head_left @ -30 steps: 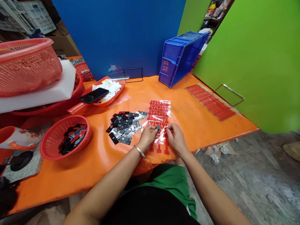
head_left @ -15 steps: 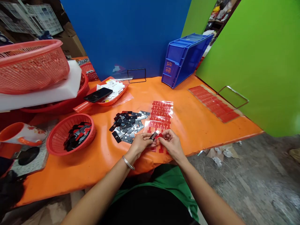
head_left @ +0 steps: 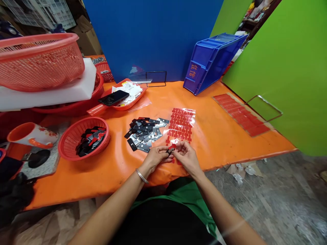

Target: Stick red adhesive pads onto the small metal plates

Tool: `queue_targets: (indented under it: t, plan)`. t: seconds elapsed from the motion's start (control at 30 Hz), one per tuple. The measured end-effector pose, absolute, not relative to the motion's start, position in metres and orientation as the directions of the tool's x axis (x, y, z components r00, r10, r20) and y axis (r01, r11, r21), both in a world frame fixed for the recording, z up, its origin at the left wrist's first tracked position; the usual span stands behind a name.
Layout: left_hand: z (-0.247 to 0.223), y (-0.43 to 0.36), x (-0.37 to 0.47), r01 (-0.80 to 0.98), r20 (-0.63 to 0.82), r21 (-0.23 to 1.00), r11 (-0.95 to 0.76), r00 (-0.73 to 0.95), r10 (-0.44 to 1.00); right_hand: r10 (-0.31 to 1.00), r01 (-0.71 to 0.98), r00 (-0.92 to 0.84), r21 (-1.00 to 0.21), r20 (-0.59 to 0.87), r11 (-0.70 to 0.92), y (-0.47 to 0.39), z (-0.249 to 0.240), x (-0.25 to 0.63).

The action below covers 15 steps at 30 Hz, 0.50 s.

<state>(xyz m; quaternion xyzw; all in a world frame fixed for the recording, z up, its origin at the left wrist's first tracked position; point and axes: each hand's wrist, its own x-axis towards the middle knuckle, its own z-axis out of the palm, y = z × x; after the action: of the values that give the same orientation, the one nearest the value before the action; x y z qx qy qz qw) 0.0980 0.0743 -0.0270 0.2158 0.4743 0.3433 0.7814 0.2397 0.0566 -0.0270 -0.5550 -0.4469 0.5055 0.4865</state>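
Observation:
My left hand (head_left: 157,158), with a bracelet at the wrist, is closed in a pinch on a small black plate (head_left: 168,151). A red T-shaped sticker (head_left: 172,147) lies against that plate, and my right hand (head_left: 187,156) pinches at its edge. Under and beyond my fingers is a clear sheet of red stickers (head_left: 182,123), its near end partly covered by my hands. Left of the sheet lies a loose pile of black and silver plates (head_left: 145,134).
A red basket (head_left: 62,144) of black and red pieces stands left. Behind it are a red scoop (head_left: 98,109) with paper slips, a phone (head_left: 113,97) and stacked baskets (head_left: 46,64). A blue bin (head_left: 201,64) leans at the back. Another red sheet (head_left: 240,114) lies right.
The view has swung slightly left, so the table appears shifted right. The red sticker, earlier at the plate's right end in my right fingers, now lies across the black plate.

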Motion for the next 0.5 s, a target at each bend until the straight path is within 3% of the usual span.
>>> queue_targets:
  t: [0.23, 0.5]
  plan:
    - [-0.029, 0.074, 0.096, -0.335, -0.582, 0.662, 0.67, 0.333, 0.742, 0.992, -0.008, 0.1, -0.997, -0.082, -0.081, 0.058, -0.021, 0.242]
    - [-0.028, 0.074, 0.095, -0.329, -0.574, 0.661, 0.675, 0.357, 0.737, 0.981, -0.028, 0.136, -0.991, -0.137, -0.134, 0.055, -0.031, 0.24]
